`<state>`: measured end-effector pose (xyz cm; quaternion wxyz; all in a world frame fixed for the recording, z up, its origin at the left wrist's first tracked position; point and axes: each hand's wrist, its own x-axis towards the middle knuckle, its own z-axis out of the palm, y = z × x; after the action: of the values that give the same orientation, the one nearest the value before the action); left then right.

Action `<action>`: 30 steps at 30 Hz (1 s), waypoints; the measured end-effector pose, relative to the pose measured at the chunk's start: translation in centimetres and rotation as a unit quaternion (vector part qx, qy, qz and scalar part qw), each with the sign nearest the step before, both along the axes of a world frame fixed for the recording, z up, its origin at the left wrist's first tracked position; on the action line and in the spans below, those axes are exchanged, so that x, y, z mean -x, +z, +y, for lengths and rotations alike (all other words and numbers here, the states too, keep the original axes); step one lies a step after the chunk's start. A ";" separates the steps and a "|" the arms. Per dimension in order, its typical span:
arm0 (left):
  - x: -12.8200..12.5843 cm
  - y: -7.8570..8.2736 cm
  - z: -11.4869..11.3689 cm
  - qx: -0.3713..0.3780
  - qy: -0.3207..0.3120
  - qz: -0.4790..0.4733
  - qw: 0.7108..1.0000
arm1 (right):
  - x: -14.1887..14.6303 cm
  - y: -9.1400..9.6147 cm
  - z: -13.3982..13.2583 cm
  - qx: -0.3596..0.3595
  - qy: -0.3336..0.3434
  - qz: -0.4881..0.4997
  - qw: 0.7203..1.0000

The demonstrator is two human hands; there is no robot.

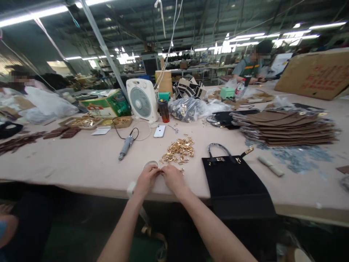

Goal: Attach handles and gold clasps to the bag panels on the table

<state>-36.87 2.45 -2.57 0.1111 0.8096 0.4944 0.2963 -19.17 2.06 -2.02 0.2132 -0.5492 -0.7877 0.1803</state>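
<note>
A crowded tabletop (89, 160): a slipping bag (237, 178) and scattered gold parts (180, 150) are the likely troubles.
The black bag lies partly over the front edge, right of the arms; a brush from the right forearm could drag it off. The gold parts sit in a loose heap just beyond the hands, so a careless sweep might scatter them. The left hand (148, 176) and right hand (172, 177) are curled, fingertips nearly meeting near the edge; I cannot tell what, if anything, they pinch, and a fumble there could drop it to the floor. The round dish (151, 162) behind the left hand could be knocked by its knuckles.
</note>
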 end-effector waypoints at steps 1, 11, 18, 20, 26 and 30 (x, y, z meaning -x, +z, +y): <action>0.2 -0.1 0.2 -0.004 -0.008 0.003 1.000 | 0.0 0.0 -0.1 -0.002 0.000 -0.001 1.000; 1.5 -2.8 3.1 -0.029 -0.039 0.030 0.998 | -0.7 -1.3 0.5 -0.048 -0.011 -0.016 0.999; 0.9 -2.2 2.5 -0.009 -0.031 0.022 0.999 | -0.6 -1.3 0.3 -0.054 -0.023 -0.005 0.998; 0.6 -1.5 2.0 0.001 -0.031 0.028 0.999 | -0.6 -1.0 0.1 -0.056 -0.018 -0.013 0.998; -0.1 0.1 0.5 0.047 -0.025 0.011 0.999 | -0.7 -1.3 0.0 -0.078 0.053 0.019 0.995; -0.4 0.1 0.2 0.059 0.000 -0.002 0.998 | -0.5 -2.0 -0.5 -0.105 0.138 0.036 0.984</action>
<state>-36.51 2.66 -2.43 0.1599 0.8008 0.5111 0.2682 -18.70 1.55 -4.00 0.2706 -0.4028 -0.8624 0.1442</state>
